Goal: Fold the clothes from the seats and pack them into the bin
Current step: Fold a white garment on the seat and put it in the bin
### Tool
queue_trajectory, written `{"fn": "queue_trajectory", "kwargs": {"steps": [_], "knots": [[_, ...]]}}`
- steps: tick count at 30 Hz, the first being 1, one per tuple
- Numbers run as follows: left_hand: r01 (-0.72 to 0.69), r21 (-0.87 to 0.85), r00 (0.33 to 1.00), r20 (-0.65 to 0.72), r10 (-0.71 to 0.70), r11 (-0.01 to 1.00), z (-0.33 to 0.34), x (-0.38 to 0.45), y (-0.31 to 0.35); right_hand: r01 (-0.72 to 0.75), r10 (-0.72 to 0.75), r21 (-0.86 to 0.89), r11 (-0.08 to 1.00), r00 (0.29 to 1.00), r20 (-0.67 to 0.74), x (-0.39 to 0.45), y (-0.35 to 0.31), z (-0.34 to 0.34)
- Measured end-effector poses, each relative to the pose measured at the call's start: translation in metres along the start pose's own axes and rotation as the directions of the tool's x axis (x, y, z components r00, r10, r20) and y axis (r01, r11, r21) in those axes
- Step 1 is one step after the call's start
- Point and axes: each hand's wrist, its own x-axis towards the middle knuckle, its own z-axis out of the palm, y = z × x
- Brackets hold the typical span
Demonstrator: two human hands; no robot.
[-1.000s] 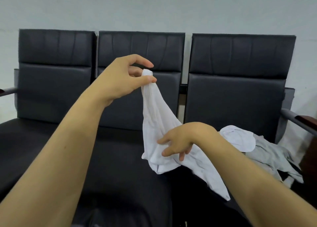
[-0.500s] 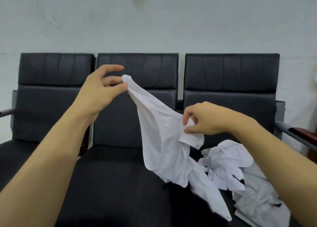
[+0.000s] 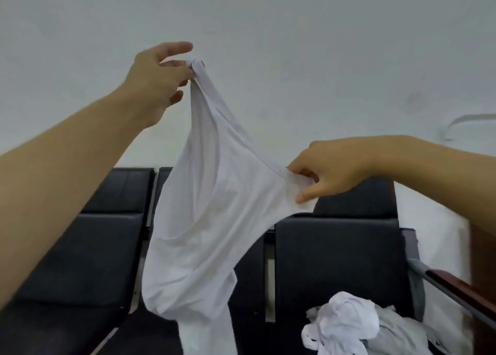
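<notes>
A white garment (image 3: 212, 220) hangs in the air in front of the black seats (image 3: 335, 260). My left hand (image 3: 158, 78) is raised high and pinches a bunched top corner of it. Lower and to the right, my right hand (image 3: 327, 174) pinches another part of its edge, so the cloth stretches slanted between both hands. Its lower end drops to the middle seat. A pile of white and grey clothes (image 3: 357, 328) lies on the right seat. No bin is in view.
Three joined black seats stand against a pale wall (image 3: 295, 46). A grey armrest with a dark red wooden top (image 3: 456, 287) juts out at the right.
Both hands have lifted the white garment much higher and spread apart. The left hand rose above the seat backs. The view has tilted upward toward the wall.
</notes>
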Motion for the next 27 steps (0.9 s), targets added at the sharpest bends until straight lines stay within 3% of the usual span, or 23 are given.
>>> {"fn": "queue_trajectory", "kwargs": {"steps": [8,11,15,17,21,24,27], "knots": [[-0.028,0.155,0.997,-0.068,0.039,0.988,-0.030,-0.004,0.051,-0.127,0.117,-0.277,0.953,0.992,-0.052,-0.012,0.009,-0.070],[0.013,0.183,0.998,0.061,-0.025,0.983,-0.035,-0.013,0.061,-0.121,0.081,-0.301,0.946,0.987,-0.142,-0.016,0.000,-0.091],[-0.080,0.498,0.968,0.246,-0.052,0.863,-0.025,-0.031,0.062,-0.107,-0.005,-0.286,0.952,0.931,-0.364,-0.019,-0.010,-0.127],[-0.092,0.531,0.960,0.271,-0.066,0.842,-0.020,-0.038,0.065,-0.101,-0.025,-0.293,0.951,0.918,-0.396,-0.020,-0.014,-0.144],[-0.058,0.504,0.955,0.280,-0.100,0.861,-0.020,-0.040,0.076,-0.113,-0.039,-0.362,0.925,0.921,-0.387,-0.018,-0.021,-0.169],[0.048,0.286,0.944,0.302,-0.137,0.957,-0.022,-0.037,0.086,-0.181,-0.039,-0.442,0.879,0.895,-0.445,-0.015,-0.023,-0.188],[0.136,0.066,0.947,0.283,-0.149,0.989,-0.021,-0.032,0.090,-0.213,-0.039,-0.453,0.866,0.873,-0.486,-0.014,-0.021,-0.200]]}}
